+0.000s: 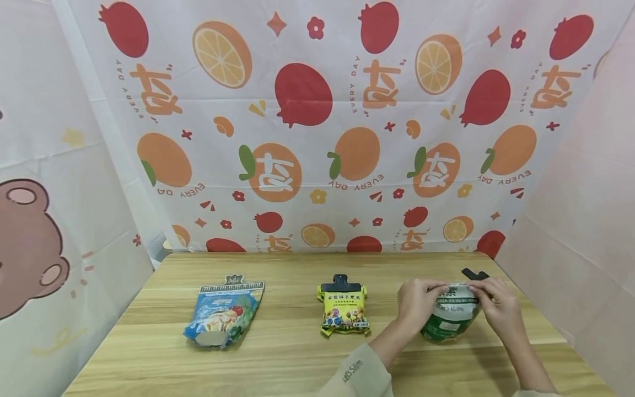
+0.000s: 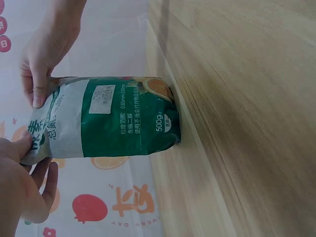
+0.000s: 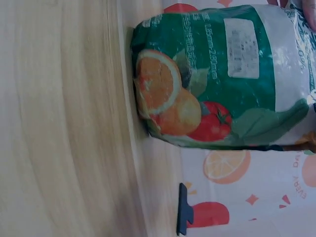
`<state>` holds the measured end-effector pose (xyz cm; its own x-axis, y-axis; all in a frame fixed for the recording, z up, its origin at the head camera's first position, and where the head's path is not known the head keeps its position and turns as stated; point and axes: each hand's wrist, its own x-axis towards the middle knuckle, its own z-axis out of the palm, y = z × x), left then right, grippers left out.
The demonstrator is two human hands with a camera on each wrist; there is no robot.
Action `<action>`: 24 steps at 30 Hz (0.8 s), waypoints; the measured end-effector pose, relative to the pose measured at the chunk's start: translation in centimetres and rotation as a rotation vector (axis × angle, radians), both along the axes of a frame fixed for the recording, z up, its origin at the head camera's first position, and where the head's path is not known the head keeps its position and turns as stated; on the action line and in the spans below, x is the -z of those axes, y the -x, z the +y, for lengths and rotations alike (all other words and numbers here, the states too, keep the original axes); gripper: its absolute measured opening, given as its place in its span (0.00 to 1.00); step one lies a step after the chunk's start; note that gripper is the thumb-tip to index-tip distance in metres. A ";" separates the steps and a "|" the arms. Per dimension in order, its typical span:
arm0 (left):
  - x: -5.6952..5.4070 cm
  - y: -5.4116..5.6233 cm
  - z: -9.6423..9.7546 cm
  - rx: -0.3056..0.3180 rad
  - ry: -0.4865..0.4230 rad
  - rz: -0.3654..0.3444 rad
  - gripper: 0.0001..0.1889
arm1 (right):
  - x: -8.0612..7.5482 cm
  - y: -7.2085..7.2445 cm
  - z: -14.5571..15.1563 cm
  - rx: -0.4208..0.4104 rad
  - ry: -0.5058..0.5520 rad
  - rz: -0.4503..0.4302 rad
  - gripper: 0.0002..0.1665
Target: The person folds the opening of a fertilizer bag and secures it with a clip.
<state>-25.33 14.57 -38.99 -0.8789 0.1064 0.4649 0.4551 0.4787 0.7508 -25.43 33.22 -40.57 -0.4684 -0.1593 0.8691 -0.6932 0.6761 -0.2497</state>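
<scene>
A green and white bag (image 1: pixel 448 325) with fruit pictures stands upright at the right side of the table, its bottom on the wood. My left hand (image 1: pixel 415 302) pinches the top left corner of the bag between thumb and fingers. At the opposite top corner, my right hand (image 1: pixel 500 309) pinches the edge the same way. The left wrist view shows the bag's printed front (image 2: pixel 116 118) and both hands at its top. Behind the right hand lies a loose black clip (image 1: pixel 474 274), also seen beyond the bag in the right wrist view.
In the middle of the wooden table (image 1: pixel 283 364) lies a yellow bag (image 1: pixel 344 314) with a black clip (image 1: pixel 340 284) across its top. Farther left is a blue bag (image 1: pixel 223 317) closed by a wide patterned clip (image 1: pixel 232 285). A fruit-print curtain (image 1: pixel 317 132) hangs behind.
</scene>
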 end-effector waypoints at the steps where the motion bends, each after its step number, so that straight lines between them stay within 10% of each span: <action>1: 0.0 0.0 0.0 0.004 -0.005 -0.007 0.07 | 0.0 0.0 0.1 -0.015 0.004 -0.004 0.02; 16: 1.6 0.8 -0.8 0.139 -0.232 -0.115 0.06 | 0.8 -0.3 2.3 0.009 0.188 -0.221 0.08; 24: 1.5 0.7 -0.6 0.152 -0.311 -0.154 0.04 | 2.0 0.7 2.9 -0.066 0.241 -0.045 0.07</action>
<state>-26.06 13.99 -40.45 -0.9262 0.1158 0.3588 0.3735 0.1531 0.9149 -26.16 36.12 -42.56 -0.5029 0.0184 0.8641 -0.7182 0.5473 -0.4297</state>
